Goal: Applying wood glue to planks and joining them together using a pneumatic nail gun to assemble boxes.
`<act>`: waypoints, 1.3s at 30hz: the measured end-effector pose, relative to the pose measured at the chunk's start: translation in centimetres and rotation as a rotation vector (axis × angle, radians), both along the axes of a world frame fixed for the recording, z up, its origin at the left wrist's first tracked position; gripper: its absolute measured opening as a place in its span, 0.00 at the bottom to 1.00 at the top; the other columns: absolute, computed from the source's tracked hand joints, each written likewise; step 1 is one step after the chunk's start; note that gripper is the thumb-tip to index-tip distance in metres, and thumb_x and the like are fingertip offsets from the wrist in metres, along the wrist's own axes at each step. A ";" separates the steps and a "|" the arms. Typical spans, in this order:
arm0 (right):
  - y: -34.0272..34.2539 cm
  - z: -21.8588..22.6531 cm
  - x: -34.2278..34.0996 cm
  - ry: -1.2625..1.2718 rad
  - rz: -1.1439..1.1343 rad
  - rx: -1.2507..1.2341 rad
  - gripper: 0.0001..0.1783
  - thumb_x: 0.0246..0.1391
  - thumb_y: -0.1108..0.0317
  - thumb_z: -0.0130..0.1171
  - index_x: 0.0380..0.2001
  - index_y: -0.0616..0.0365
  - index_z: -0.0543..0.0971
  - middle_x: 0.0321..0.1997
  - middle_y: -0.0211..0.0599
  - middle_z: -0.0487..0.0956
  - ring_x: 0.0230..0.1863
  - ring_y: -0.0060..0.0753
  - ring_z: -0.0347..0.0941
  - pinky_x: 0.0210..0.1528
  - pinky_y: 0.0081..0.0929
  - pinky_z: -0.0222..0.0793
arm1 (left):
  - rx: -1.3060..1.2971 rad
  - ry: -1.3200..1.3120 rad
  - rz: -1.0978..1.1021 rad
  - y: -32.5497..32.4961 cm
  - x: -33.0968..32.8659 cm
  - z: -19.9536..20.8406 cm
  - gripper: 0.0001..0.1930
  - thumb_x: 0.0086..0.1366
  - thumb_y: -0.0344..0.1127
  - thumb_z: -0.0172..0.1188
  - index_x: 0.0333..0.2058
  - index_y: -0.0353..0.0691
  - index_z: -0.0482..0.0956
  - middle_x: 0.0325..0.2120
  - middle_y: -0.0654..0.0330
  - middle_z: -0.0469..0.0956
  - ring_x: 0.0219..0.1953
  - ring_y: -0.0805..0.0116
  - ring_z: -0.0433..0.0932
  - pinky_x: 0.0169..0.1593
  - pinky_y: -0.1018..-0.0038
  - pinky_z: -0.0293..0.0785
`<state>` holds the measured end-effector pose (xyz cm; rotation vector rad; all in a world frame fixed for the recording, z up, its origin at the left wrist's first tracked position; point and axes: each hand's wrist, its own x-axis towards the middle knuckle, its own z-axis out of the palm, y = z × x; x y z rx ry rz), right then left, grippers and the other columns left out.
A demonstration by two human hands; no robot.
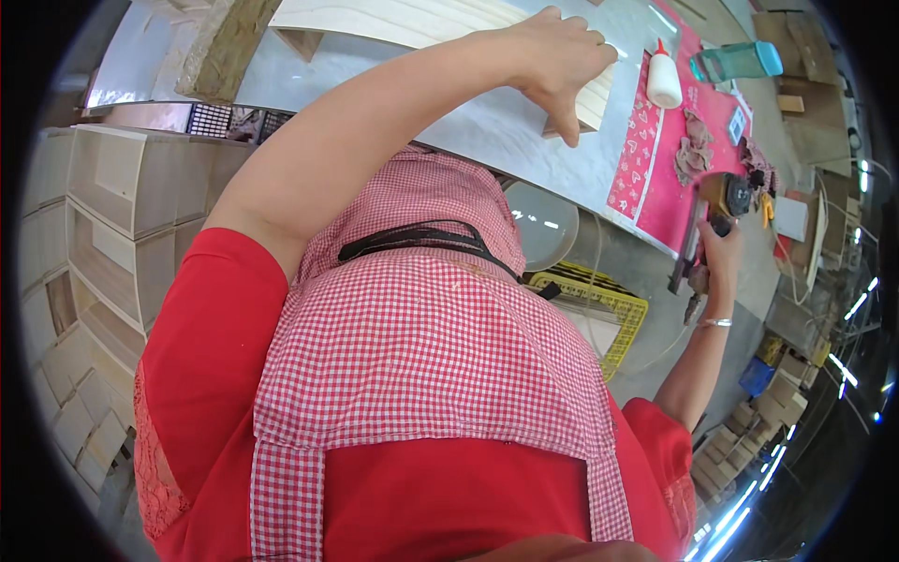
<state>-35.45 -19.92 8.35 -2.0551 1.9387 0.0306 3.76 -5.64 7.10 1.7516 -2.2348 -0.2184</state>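
My left hand (pixel 562 70) reaches across the table and closes over the right end of a pale wooden box piece (pixel 403 23), thumb down along its near side. The far fingertips are partly hidden behind the hand. Off the table's right front edge, my right hand (pixel 719 248) is wrapped round the handle of a nail gun (pixel 721 201) with a black and orange-yellow head. The nail gun is held apart from the wooden piece.
On a pink patterned cloth (pixel 646 187) lie a white glue bottle (pixel 664 82) with a red tip, a teal bottle (pixel 735 63) and crumpled rags (pixel 693 150). Left stand stacked wooden boxes (pixel 103 178). A yellow crate (pixel 623 318) sits below the table's edge.
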 end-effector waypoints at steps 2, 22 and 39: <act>2.3 2.1 2.1 -0.195 0.109 0.061 0.12 0.51 0.68 0.63 0.35 0.64 0.75 0.32 0.42 0.80 0.25 0.24 0.77 0.25 0.27 0.69 | 0.061 0.040 -0.018 0.6 0.4 2.3 0.40 0.39 0.54 0.76 0.48 0.34 0.74 0.46 0.49 0.77 0.53 0.52 0.73 0.55 0.56 0.65; 9.4 10.9 14.9 -0.301 0.651 0.069 0.24 0.46 0.73 0.75 0.47 0.65 0.79 0.45 0.39 0.84 0.44 0.28 0.81 0.48 0.28 0.75 | 0.074 0.146 -0.012 0.7 0.6 1.2 0.36 0.38 0.50 0.78 0.41 0.31 0.76 0.41 0.46 0.79 0.50 0.49 0.74 0.54 0.57 0.68; 7.5 11.9 16.5 -0.231 0.771 0.034 0.22 0.46 0.70 0.75 0.44 0.65 0.81 0.42 0.37 0.85 0.40 0.26 0.80 0.46 0.28 0.75 | -0.095 -0.034 0.139 1.5 -0.1 -1.0 0.43 0.40 0.62 0.73 0.47 0.33 0.75 0.47 0.50 0.78 0.55 0.56 0.72 0.59 0.54 0.62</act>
